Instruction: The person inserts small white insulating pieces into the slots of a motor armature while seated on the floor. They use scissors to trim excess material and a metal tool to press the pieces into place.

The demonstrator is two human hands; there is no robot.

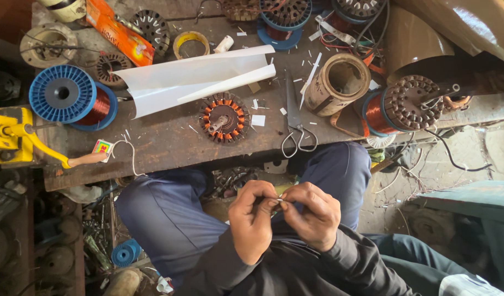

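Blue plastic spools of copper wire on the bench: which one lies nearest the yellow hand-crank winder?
The blue plastic spool at the bench's left end, beside the yellow winder; the others sit farther right.

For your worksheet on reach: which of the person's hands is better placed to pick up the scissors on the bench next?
Probably the right hand: the scissors lie almost straight ahead of it, while the left hand sits further aside. Both pinch a small white piece.

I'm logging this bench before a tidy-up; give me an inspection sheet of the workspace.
Surface: worn wooden bench, littered with paper scraps.
Job's things: small pale strip, pinched between both hands.
Clutter: stator, scissors, white sheet, blue wire spool, yellow winder.
Grippers: left hand and right hand, fingertips closed over the lap.
Cables: black cable trailing off the bench.
Surroundings: parts on the floor.
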